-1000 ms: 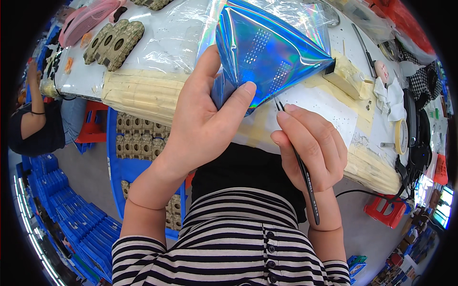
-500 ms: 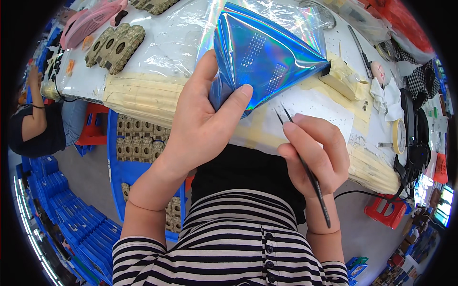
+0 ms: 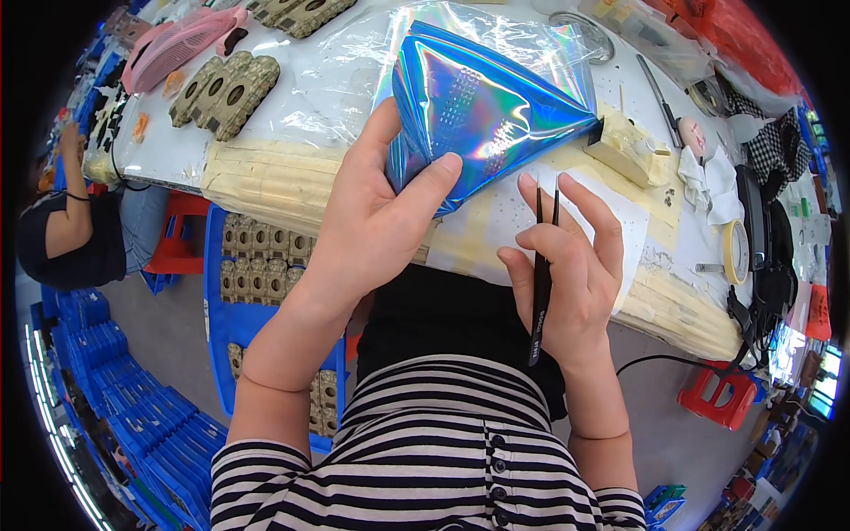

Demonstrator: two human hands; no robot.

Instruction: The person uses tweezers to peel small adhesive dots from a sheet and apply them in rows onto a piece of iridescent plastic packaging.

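A shiny blue holographic pouch (image 3: 482, 115), roughly triangular, carries two patches of small glittering dots in rows. My left hand (image 3: 376, 208) is closed on its near left edge, thumb on top and fingers behind it. The pouch's right corner meets a tape-wrapped block (image 3: 624, 152). Black tweezers (image 3: 542, 296) stand in my right hand (image 3: 571, 274), tips pointing away from me, between thumb and fingers. They are over a white paper sheet (image 3: 620, 212) scattered with tiny specks, and their tips are apart from the pouch.
Camouflage-patterned parts (image 3: 226, 93) lie at the table's far left near a pink perforated item (image 3: 181, 49). A blue tray (image 3: 252, 320) of similar parts is below left. Right are a tape roll (image 3: 735, 252) and crumpled white tissue (image 3: 708, 186). A person (image 3: 71, 221) sits far left.
The tweezers have swung more upright in my right hand, and its index finger has lifted away from the others. The pouch has shifted slightly, changing its reflections.
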